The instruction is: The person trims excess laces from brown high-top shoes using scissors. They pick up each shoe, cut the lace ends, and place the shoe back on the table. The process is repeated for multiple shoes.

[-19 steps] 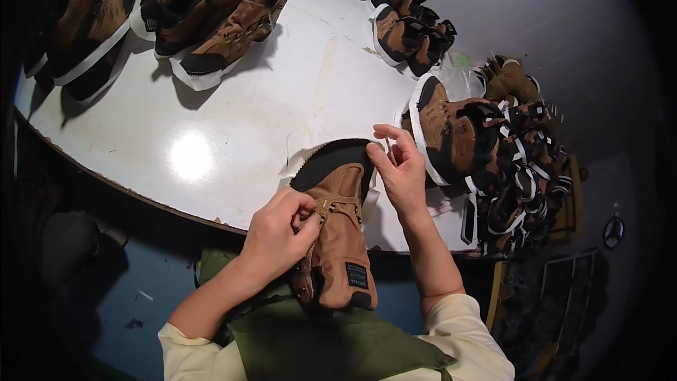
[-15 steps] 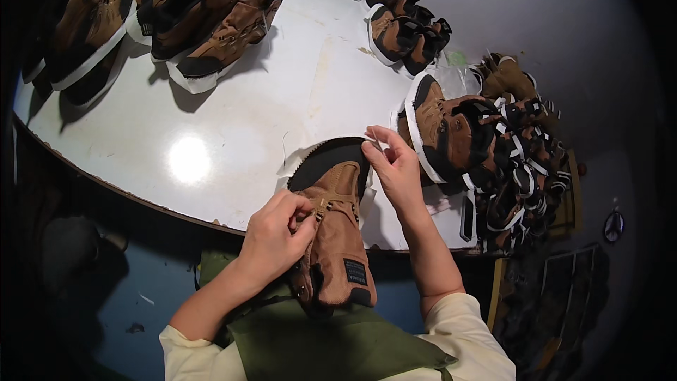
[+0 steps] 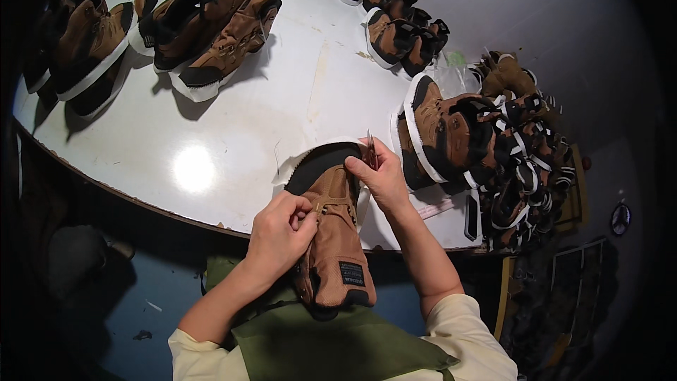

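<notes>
A brown and black boot upper with a white band standing up around its toe lies across the table edge, its heel end over my green apron. My left hand is closed in a pinch at the lacing on the boot's left side; the exact bit between its fingertips is hidden. At the right of the toe, my right hand holds small pointed thread snips, blades upward and slightly apart. Its thumb presses on the black toe.
Brown boots stand in groups at the back left, with smaller pairs at the back. Close on the right are a boot pair and a heap of footwear. A phone lies near the curved table edge.
My right hand has shifted a little left and down, its thumb now farther onto the toe and the snips' blades pointing up in plain sight. My left hand stays at the lacing.
</notes>
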The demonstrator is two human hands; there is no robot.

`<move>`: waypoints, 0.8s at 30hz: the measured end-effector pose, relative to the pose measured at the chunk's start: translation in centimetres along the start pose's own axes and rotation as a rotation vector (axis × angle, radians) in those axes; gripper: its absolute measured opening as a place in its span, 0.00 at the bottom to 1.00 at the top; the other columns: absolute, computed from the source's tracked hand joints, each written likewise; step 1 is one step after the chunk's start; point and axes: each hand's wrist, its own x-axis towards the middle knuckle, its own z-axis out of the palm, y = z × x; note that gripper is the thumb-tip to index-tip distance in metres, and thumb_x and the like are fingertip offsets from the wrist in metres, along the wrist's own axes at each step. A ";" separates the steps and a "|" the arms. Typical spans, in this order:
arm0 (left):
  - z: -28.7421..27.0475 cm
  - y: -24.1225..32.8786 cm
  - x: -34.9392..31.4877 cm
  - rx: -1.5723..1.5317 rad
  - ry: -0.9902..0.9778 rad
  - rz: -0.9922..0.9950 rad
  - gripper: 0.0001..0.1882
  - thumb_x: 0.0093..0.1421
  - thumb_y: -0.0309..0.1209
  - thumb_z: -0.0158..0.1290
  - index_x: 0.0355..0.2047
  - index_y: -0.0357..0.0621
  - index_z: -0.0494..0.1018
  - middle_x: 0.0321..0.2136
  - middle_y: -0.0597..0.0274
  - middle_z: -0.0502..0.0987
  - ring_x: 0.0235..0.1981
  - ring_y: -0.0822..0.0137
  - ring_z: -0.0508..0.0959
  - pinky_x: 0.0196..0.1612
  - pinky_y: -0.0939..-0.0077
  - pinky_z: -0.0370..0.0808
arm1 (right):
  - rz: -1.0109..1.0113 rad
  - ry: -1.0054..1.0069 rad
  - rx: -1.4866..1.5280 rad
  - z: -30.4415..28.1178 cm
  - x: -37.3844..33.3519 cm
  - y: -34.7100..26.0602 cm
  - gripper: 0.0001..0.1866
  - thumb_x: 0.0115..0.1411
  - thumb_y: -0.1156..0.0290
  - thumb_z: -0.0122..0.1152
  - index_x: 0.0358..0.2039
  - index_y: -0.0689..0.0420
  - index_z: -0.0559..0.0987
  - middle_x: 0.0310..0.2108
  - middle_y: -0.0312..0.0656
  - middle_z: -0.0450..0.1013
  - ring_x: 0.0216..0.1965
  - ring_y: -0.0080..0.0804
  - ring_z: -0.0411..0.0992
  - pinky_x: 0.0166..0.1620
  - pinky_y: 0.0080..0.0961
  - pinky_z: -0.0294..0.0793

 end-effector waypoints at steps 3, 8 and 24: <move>-0.1 0.1 -0.3 0.006 0.019 0.010 0.04 0.52 0.20 0.57 0.28 0.33 0.73 0.23 0.61 0.71 0.21 0.76 0.71 0.25 0.81 0.69 | -0.030 0.024 0.075 0.8 -0.2 -0.1 0.15 0.55 0.66 0.69 0.36 0.60 0.75 0.24 0.23 0.65 0.25 0.09 0.58 0.28 0.09 0.58; -0.4 -0.1 -0.4 0.025 0.016 0.035 0.03 0.53 0.20 0.56 0.27 0.33 0.72 0.22 0.60 0.71 0.20 0.74 0.70 0.24 0.80 0.68 | -0.024 0.004 0.103 1.1 -0.1 -0.2 0.14 0.55 0.67 0.68 0.37 0.60 0.75 0.25 0.24 0.67 0.26 0.09 0.61 0.30 0.09 0.60; -1.2 -1.1 -0.1 -0.093 -0.092 -0.107 0.04 0.58 0.23 0.52 0.29 0.34 0.70 0.23 0.67 0.68 0.23 0.79 0.65 0.26 0.83 0.64 | 0.014 -0.032 0.120 1.0 0.1 -0.4 0.16 0.57 0.67 0.66 0.42 0.60 0.74 0.25 0.23 0.66 0.26 0.09 0.61 0.29 0.10 0.59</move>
